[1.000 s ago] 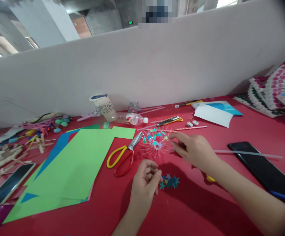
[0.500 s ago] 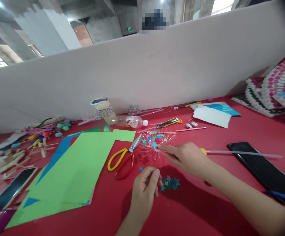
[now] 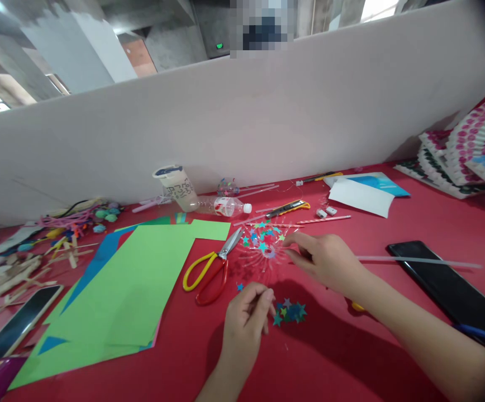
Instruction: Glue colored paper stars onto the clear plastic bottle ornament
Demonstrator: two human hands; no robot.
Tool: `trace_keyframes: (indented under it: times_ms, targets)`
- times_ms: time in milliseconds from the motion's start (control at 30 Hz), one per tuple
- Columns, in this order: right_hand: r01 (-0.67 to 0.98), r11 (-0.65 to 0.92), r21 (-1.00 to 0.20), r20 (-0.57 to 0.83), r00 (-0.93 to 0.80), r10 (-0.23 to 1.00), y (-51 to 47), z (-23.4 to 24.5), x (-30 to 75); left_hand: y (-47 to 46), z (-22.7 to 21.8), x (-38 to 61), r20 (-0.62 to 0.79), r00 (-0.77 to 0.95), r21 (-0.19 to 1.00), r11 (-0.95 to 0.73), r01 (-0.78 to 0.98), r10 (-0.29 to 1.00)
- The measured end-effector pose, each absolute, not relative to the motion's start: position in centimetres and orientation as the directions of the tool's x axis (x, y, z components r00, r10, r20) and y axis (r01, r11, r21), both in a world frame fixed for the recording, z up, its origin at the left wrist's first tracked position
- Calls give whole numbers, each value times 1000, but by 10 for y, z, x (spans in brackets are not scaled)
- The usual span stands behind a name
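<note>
A clear plastic fringed disc (image 3: 266, 251) dotted with small coloured paper stars lies on the red table (image 3: 351, 346). My right hand (image 3: 325, 258) hovers at its right edge, fingers bent and pinched near the rim; what they hold is too small to tell. My left hand (image 3: 247, 317) rests nearer me, fingers curled in a pinch beside a small heap of loose stars (image 3: 290, 311). One blue star (image 3: 239, 287) lies just left of that hand. Yellow-and-red scissors (image 3: 211, 267) lie shut left of the disc.
Green and blue paper sheets (image 3: 129, 279) spread at left. Two phones (image 3: 447, 287) (image 3: 14, 318) lie at either side. A cup (image 3: 174, 181), a lying bottle (image 3: 219, 206), a utility knife (image 3: 288, 207), white paper (image 3: 362, 196) and a thin rod (image 3: 418, 261) sit beyond. Sticks clutter the far left.
My right hand drew back a little from the disc's centre to its right edge and its fingers curled. My left hand stayed pinched by the loose stars.
</note>
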State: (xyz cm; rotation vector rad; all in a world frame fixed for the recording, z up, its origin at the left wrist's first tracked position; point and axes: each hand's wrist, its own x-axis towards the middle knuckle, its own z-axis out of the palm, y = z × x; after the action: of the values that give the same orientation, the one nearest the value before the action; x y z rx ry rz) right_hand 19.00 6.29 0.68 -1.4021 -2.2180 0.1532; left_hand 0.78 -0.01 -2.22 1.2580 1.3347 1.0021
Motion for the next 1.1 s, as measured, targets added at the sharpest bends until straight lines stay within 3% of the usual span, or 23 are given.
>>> trace_keyframes:
  times_ms: [167, 300, 500, 733, 1100]
  targets:
    - [804, 486, -342, 366, -362, 857, 61, 6, 186, 2, -19, 1, -2, -101, 972, 26, 234, 995]
    - [863, 383, -329, 309, -285, 908, 63, 10, 191, 10, -14, -13, 78, -218, 962, -16, 273, 973]
    - [892, 297, -342, 220, -231, 948, 71, 12, 208, 19, -18, -16, 196, -211, 930, -113, 350, 958]
    - [849, 343, -402, 75, -343, 936, 75, 4, 214, 21, -29, -10, 147, -212, 956, -84, 280, 966]
    - [776, 419, -471, -42, -494, 868, 62, 12, 202, 20, -47, -14, 102, -42, 977, -92, 190, 994]
